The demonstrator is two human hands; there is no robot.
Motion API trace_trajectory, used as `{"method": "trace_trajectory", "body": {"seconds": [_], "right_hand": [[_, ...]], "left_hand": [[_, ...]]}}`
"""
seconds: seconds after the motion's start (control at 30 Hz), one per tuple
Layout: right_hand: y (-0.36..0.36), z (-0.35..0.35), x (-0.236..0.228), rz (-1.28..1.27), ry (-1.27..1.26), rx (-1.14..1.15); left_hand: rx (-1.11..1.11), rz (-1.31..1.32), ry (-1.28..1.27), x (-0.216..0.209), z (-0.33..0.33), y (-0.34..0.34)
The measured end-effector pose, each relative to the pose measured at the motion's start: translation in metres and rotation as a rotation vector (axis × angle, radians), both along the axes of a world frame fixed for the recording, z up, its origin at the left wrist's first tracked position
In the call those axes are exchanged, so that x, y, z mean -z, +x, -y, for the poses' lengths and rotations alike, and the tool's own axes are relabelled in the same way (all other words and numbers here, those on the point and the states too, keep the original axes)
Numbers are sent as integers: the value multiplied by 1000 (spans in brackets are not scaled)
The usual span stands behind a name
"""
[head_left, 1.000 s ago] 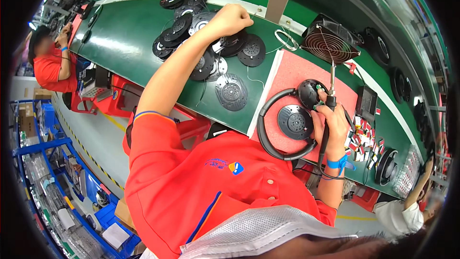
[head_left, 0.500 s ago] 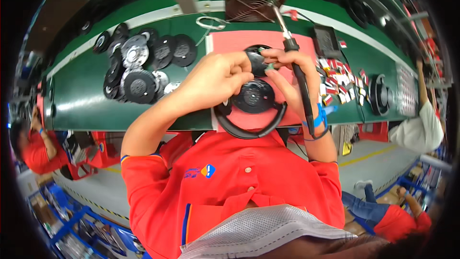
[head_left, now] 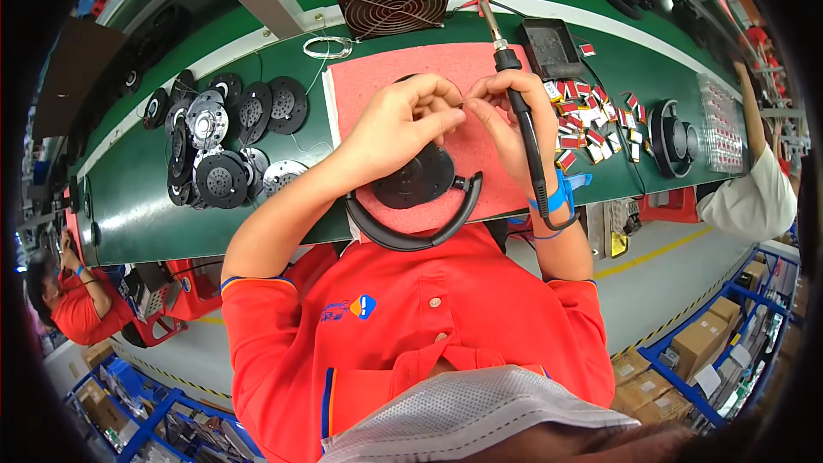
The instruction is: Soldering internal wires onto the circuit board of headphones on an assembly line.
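Observation:
A black headphone lies on the pink foam mat (head_left: 493, 176), its curved headband (head_left: 422, 242) toward me and a round black ear cup (head_left: 417, 178) inside the curve. My left hand (head_left: 418, 120) is over the upper part of the headphone, its fingers closed in a pinch. Whatever sits in that pinch is too small to make out. Almost touching those fingertips is my right hand (head_left: 514, 116), also closed. It holds a black-handled soldering iron (head_left: 524, 124), its metal tip pointing away from me. My hands hide the other ear cup almost wholly.
Several black and silver speaker discs (head_left: 221, 180) are piled at left. Small silver-and-red battery packs (head_left: 591, 124) lie scattered at right, beside another headphone (head_left: 671, 139). A fan (head_left: 393, 2) and a black tray (head_left: 550, 47) stand at the back. Co-workers sit on both sides.
My fingertips have come together, away from the far ear cup. The soldering iron has stayed in my right hand. The whole view has shifted a little.

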State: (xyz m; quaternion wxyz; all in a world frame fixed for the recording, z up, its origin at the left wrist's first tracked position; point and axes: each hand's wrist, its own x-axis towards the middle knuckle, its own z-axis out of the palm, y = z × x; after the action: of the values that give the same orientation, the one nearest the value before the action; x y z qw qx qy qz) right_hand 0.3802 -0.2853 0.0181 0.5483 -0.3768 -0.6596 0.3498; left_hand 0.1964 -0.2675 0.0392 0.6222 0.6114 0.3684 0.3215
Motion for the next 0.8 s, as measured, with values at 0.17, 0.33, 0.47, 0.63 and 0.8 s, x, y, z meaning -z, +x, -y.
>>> {"method": "trace_trajectory", "body": {"seconds": [0.17, 0.33, 0.47, 0.63, 0.8], "right_hand": [[-7, -2, -3, 52, 2, 45], [-12, 1, 11, 103, -38, 39], [-9, 4, 15, 443, 258, 89], [-1, 7, 14, 534, 319, 121], [-8, -2, 13, 493, 258, 26]], "left_hand": [[-119, -68, 177, 2, -3, 2], [-41, -223, 347, 6, -11, -9], [-165, -325, 384, 15, -22, -16], [-197, -422, 565, 27, -29, -22], [-156, -421, 416, 28, -33, -30]]}}
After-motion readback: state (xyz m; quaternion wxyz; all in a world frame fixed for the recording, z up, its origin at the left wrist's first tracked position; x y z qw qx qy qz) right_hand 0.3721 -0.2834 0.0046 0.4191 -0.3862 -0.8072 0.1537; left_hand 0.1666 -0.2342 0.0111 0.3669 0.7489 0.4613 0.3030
